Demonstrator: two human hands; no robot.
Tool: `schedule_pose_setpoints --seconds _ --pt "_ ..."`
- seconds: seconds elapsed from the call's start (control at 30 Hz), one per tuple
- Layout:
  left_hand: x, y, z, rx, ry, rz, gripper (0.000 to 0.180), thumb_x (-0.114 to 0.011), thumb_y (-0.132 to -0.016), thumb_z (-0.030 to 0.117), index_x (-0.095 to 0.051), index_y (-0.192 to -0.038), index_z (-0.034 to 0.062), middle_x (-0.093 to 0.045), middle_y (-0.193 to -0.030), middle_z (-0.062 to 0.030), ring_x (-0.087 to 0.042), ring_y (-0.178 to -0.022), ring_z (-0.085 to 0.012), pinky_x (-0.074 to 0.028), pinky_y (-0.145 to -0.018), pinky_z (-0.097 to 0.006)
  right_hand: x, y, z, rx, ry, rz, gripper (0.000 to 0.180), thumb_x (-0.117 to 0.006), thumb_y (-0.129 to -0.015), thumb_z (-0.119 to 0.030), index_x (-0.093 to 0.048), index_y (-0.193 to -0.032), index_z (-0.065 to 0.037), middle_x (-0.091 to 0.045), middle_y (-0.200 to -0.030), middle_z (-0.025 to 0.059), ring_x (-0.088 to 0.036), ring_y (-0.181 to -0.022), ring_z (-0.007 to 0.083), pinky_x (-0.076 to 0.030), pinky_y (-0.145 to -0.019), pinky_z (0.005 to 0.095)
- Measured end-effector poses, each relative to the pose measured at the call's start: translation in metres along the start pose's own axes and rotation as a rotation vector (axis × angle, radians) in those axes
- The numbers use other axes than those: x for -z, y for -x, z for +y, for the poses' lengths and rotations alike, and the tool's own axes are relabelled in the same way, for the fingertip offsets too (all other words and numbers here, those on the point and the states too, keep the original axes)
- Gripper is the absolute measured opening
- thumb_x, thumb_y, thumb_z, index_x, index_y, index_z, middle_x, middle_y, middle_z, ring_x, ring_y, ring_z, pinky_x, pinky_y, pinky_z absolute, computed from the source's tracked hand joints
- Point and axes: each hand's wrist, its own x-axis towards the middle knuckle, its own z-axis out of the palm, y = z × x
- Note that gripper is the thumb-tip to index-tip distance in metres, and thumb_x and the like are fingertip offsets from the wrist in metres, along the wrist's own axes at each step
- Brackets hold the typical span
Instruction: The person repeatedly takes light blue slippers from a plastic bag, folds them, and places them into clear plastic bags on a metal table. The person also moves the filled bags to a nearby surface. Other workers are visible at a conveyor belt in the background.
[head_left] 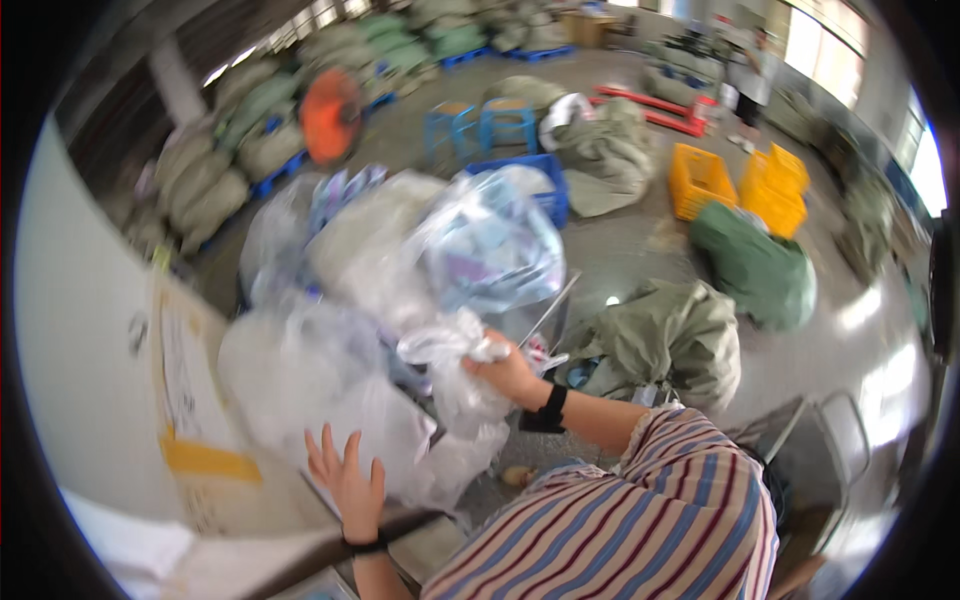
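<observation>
In my right hand [508, 372] is the gathered, crumpled top of a clear plastic bag [462, 395]; the fingers are closed round it. My left hand [348, 482] has its fingers spread and holds nothing, just in front of a large whitish plastic bag [300, 375]. Behind them, a big clear bag [495, 245] bulges with light blue and lilac pieces. Between these lie more filled clear bags, partly hiding one another. What is inside the whitish bag is hard to make out.
At left stands a cardboard box [215, 400] with yellow tape. Green-grey sacks [665, 340] lie to the right, yellow crates [700, 182] beyond. Farther back are a blue crate [552, 190], blue stools [508, 125], an orange round fan [331, 115], a red pallet jack [665, 112] and a person [752, 85].
</observation>
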Motion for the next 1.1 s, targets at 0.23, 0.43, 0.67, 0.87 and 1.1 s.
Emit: schedule_pose_setpoints --seconds 0.23,0.43,0.67,0.87,1.1 --pt "-0.042 0.010 -0.018 0.387 -0.051 0.176 0.074 -0.073 -0.069 0.029 -0.043 -0.137 0.0173 -0.009 -0.150 -0.0250 -0.016 -0.136 -0.0443 -0.022 -0.102 -0.060 -0.024 -0.028 0.013 0.052 -0.179 -0.050 0.038 -0.061 -0.084 -0.001 -0.047 -0.119 -0.004 -0.058 -0.101 0.0034 -0.058 -0.090 0.0122 -0.049 -0.076 0.0264" --pt "-0.036 -0.005 -0.030 0.636 0.018 0.140 0.092 -0.077 -0.067 0.034 -0.029 -0.144 0.0192 0.001 -0.149 -0.0274 -0.028 -0.129 -0.0464 -0.027 -0.096 -0.061 -0.084 -0.049 0.056 0.631 0.348 -0.141 0.069 -0.068 -0.078 -0.015 -0.034 -0.137 -0.004 -0.052 -0.114 0.0182 -0.048 -0.114 0.0312 -0.038 -0.099 0.0420" --pt "-0.048 -0.005 -0.069 0.663 0.262 0.369 0.025 -0.060 -0.082 0.010 -0.060 -0.105 0.0009 -0.064 -0.074 -0.0146 -0.064 -0.066 -0.0267 -0.049 -0.060 -0.035 -0.182 -0.106 0.054 0.334 0.776 -1.283 0.058 -0.066 -0.071 -0.024 -0.049 -0.124 -0.006 -0.058 -0.106 0.0236 -0.059 -0.090 0.0401 -0.048 -0.082 0.0448" --pt "-0.028 -0.022 -0.040 0.692 0.550 0.587 0.020 -0.049 -0.091 0.005 -0.058 -0.108 -0.0010 -0.057 -0.073 -0.0069 -0.054 -0.066 -0.0124 -0.046 -0.063 -0.027 -0.328 -0.168 0.036 0.522 0.846 -0.938 0.067 -0.071 -0.068 -0.031 -0.047 -0.125 -0.003 -0.050 -0.121 0.0240 -0.045 -0.116 0.0394 -0.043 -0.091 0.0461" --pt "-0.037 -0.014 -0.032 0.508 0.625 0.584 0.038 -0.050 -0.092 0.010 -0.043 -0.127 -0.0007 -0.044 -0.120 -0.0162 -0.051 -0.098 -0.0230 -0.045 -0.083 -0.033 -0.336 -0.152 0.085 0.589 1.041 -1.151 0.084 -0.078 -0.064 -0.036 -0.041 -0.135 -0.013 -0.044 -0.134 0.0195 -0.036 -0.125 0.0440 -0.035 -0.098 0.0561"
